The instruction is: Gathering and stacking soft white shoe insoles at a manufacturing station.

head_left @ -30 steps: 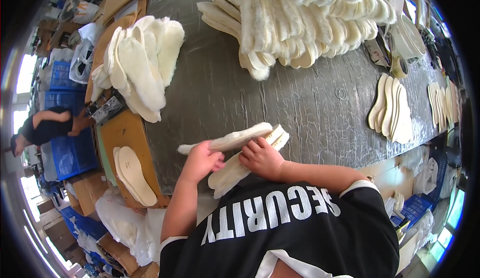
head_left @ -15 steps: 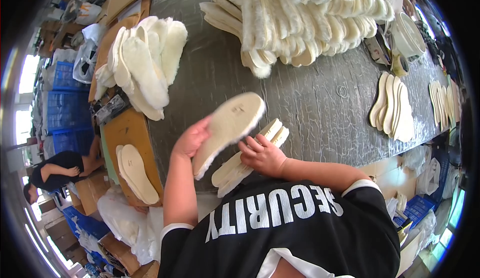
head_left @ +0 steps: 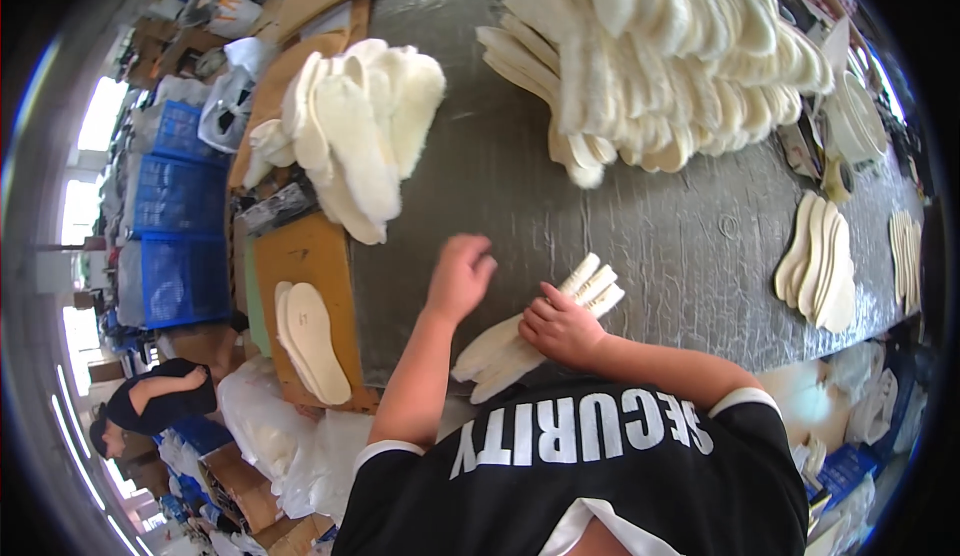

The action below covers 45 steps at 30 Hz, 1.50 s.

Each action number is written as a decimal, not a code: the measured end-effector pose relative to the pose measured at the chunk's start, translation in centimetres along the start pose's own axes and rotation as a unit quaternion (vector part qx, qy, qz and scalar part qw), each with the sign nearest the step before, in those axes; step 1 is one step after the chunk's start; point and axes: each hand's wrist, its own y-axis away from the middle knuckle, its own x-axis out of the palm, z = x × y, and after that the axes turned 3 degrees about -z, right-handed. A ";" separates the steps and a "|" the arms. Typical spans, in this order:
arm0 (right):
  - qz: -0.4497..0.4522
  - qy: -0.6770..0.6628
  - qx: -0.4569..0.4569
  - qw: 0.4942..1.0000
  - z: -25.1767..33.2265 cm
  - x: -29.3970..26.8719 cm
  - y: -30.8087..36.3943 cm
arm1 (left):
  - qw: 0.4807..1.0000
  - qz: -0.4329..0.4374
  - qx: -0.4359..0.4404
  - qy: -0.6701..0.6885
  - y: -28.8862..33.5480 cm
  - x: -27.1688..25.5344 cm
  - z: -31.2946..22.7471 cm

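Observation:
A small stack of cream fleece-lined insoles (head_left: 497,358) lies slantwise on the table close to my body. My right hand (head_left: 563,328) rests over this stack, its fingers bent round the insoles. To the left and a little farther off, my left hand (head_left: 462,278) hovers over the table with nothing in it. Its fingers are loosely bent and apart, with the fingertips slightly blurred. A large fluffy pile of insoles (head_left: 670,76) stands at the far side, and a smaller heap (head_left: 355,131) lies at the far left.
A pair of insoles (head_left: 310,341) lies on a brown board (head_left: 280,256) at the left. More insoles (head_left: 815,264) lie in a fanned row at the right, near a white tub (head_left: 857,121). Blue crates (head_left: 180,196) stand beyond the left edge, where another person (head_left: 165,396) is.
The insole my left hand held is now out of that hand and apparently on the stack. My right hand has stayed at the stack. The whole view has shifted somewhat.

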 end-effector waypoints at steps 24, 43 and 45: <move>-0.039 -0.022 0.001 0.999 -0.3 -0.5 -0.2 | 0.519 0.315 -0.277 0.745 3.6 -3.9 4.4; 0.031 0.004 -0.030 0.999 -0.7 -0.6 -0.8 | 0.862 0.480 -0.163 -0.015 -1.5 -2.0 -1.1; 0.030 -0.006 -0.037 0.999 -1.3 -0.6 -1.1 | 0.967 0.204 -0.108 -0.105 -4.8 -2.4 0.3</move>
